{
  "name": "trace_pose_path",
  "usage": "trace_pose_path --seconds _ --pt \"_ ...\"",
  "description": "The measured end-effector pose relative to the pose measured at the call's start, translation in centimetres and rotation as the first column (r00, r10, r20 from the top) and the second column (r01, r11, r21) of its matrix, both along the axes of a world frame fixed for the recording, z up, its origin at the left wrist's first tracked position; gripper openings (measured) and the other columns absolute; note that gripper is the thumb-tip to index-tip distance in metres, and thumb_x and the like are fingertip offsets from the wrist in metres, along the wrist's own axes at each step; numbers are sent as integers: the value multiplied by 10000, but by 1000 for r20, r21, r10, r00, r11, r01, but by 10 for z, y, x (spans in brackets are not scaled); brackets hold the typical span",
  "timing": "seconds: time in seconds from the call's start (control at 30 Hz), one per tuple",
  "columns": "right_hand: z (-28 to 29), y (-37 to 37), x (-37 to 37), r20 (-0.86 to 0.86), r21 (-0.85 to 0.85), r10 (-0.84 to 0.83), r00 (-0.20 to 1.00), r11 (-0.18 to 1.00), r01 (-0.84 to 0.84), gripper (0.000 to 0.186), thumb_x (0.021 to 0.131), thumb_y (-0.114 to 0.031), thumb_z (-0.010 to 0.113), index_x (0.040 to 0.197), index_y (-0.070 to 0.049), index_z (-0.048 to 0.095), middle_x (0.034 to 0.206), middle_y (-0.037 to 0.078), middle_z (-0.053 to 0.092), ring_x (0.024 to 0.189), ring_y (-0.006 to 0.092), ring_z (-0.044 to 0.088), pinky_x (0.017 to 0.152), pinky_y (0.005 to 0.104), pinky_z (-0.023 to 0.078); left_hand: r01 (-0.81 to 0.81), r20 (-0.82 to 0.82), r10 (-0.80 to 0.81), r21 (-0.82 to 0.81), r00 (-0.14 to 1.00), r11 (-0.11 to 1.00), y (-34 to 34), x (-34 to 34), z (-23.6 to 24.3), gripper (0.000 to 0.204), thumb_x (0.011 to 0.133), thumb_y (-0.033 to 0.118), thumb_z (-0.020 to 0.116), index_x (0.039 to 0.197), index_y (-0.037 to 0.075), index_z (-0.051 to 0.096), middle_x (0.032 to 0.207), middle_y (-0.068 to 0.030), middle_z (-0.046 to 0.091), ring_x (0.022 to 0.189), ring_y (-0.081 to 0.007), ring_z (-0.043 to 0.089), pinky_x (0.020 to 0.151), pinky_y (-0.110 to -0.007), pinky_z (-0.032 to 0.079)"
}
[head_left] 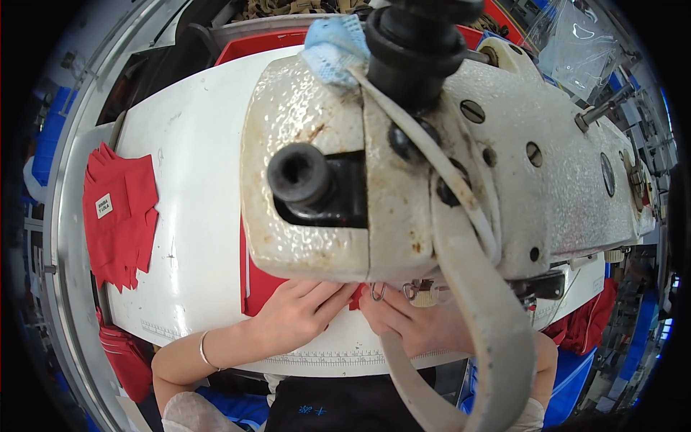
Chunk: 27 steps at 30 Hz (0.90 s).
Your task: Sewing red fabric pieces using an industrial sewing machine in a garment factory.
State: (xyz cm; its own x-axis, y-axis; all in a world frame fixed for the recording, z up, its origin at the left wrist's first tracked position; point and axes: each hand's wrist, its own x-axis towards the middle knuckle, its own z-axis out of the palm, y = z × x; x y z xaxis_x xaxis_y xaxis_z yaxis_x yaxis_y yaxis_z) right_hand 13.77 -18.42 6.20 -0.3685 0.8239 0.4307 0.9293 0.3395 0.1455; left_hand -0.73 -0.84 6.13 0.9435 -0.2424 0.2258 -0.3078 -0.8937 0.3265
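At the front of a white sewing machine [317, 248], both hands meet just under the machine head. My left hand [306, 313] has its fingers closed on a piece of red fabric [263, 291], which runs back beneath the machine. Opposite it, my right hand [414, 320] is closed too, its fingertips at the same fabric where a bit of red shows between the hands. The machine head covers the needle area and some of the fingertips. A curved beige guard arm [497, 338] passes in front of my right hand and wrist.
On the left of the white worktable [194, 216] lies a stack of red fabric pieces [119, 216] with a small pale label. More red cloth [126, 360] hangs off the left edge, and another red bundle [590, 317] is at the right. A red bin [263, 43] stands behind.
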Motion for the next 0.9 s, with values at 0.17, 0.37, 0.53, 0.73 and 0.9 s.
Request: trace_pose_path --seconds 0.17,0.37,0.53,0.73,0.9 --pt "1 -9 10 748 -77 -11 664 992 103 468 916 -247 536 1346 -86 441 1345 98 489 1180 205 510 1028 335 381 47 65 -42 -66 997 997 8 -3 -6 454 645 46 620 1092 -32 632 1072 -98 611 991 -265 594 837 -362 489" --pt "17 10 2 -436 -852 -752 494 522 43 146 845 -94 496 931 -28 594 787 25 534 788 125 529 709 218 467 99 66 -93 -95 994 991 27 6 -14 416 670 47 634 1082 -11 643 1059 -124 622 972 -280 605 849 -393 491" --pt "-13 0 11 -757 -213 -455 -469 850 -481 496 932 -289 494 1356 -45 414 1340 111 490 1232 220 479 1064 354 366 62 105 -52 -88 993 994 40 26 -30 366 657 17 670 1022 13 655 1030 -139 625 957 -310 602 861 -408 485" --pt "-14 1 14 183 119 -409 -894 912 -393 473 932 -235 475 1352 -27 410 1347 132 484 1227 232 488 1053 357 376 -7 252 25 -75 967 997 50 39 -46 269 575 2 579 825 -47 663 991 -164 644 977 -329 602 784 -383 519" --pt "-11 -1 14 885 177 -209 -416 977 -115 456 932 -189 460 1349 -11 407 1352 149 479 1222 242 495 1043 360 385 -32 176 53 -120 983 992 47 36 -35 299 586 -4 617 882 -28 658 1003 -160 636 971 -334 598 811 -389 507"
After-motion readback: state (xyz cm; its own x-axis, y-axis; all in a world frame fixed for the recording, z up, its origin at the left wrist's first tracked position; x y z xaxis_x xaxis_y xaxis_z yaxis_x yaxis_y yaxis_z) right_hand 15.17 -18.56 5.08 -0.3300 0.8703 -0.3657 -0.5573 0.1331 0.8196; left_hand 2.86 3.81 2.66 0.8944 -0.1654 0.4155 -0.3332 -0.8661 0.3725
